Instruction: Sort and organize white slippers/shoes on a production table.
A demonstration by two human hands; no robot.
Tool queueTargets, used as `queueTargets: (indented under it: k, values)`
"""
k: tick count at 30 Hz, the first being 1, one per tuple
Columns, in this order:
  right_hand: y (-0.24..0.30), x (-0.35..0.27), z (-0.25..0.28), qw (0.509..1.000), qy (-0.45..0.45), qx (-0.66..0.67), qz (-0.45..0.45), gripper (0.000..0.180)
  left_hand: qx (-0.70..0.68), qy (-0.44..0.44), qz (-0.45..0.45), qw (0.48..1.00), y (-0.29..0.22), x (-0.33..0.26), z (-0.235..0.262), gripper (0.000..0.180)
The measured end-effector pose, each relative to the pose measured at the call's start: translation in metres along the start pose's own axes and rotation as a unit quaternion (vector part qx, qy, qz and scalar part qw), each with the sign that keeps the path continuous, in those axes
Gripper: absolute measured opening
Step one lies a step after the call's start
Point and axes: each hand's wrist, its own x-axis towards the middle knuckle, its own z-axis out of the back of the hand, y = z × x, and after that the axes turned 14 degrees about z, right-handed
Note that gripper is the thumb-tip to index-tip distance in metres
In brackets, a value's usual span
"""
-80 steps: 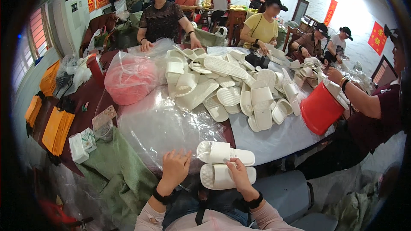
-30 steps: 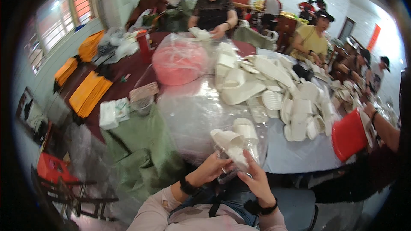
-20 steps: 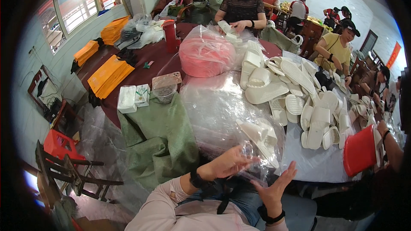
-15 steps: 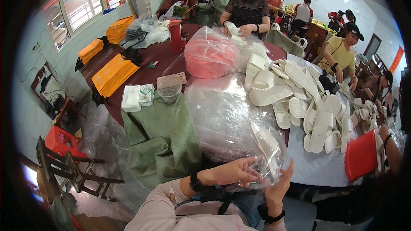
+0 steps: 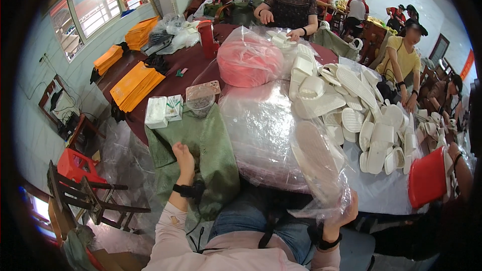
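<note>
Here, the right hand grips a bagged slipper, the left hand loosely curled near a printed box.

Off-white slipper, clear bag at the right hand; green cloth by the left hand; maroon table beyond both.

Left forearm: raised and extended forward, clear of the right. Left hand: lifted, fingers loosely curled, grip relaxed. Right forearm: enters from the lower edge, short in view. Right hand: nearer the torso, closed in a grip, digits partly obscured.
</note>
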Motion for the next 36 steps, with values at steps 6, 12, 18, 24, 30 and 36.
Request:
queueTargets:
  k: [6, 12, 18, 24, 30, 36]
  values:
    - [0.039, -0.008, -0.035, 0.962, 0.045, 0.206, -0.171, 0.046, 0.394, 0.223, -0.098, 0.886, 0.09, 0.023, 0.074, 0.048]
    - [0.088, -0.013, -0.116, 0.95, 0.004, 0.306, -0.067, 0.035, 0.644, 0.323, -0.055, 0.691, 0.043, -0.027, 0.105, 0.037]
    - [0.153, -0.023, -0.198, 0.843, 0.135, 0.494, -0.167, 0.03, 0.649, 0.366, -0.232, 0.625, 0.019, -0.041, 0.068, 0.027]
    - [0.153, -0.049, -0.222, 0.793, 0.31, 0.522, -0.057, 0.072, 0.641, 0.349, -0.351, 0.586, -0.039, -0.055, -0.02, 0.028]
    - [0.098, -0.025, -0.209, 0.857, 0.338, 0.388, -0.027, 0.064, 0.664, 0.304, -0.361, 0.58, -0.055, -0.064, -0.009, 0.029]
    - [-0.019, -0.033, -0.183, 0.945, 0.315, 0.016, 0.083, 0.053, 0.717, 0.241, -0.312, 0.574, -0.066, -0.062, 0.05, 0.031]
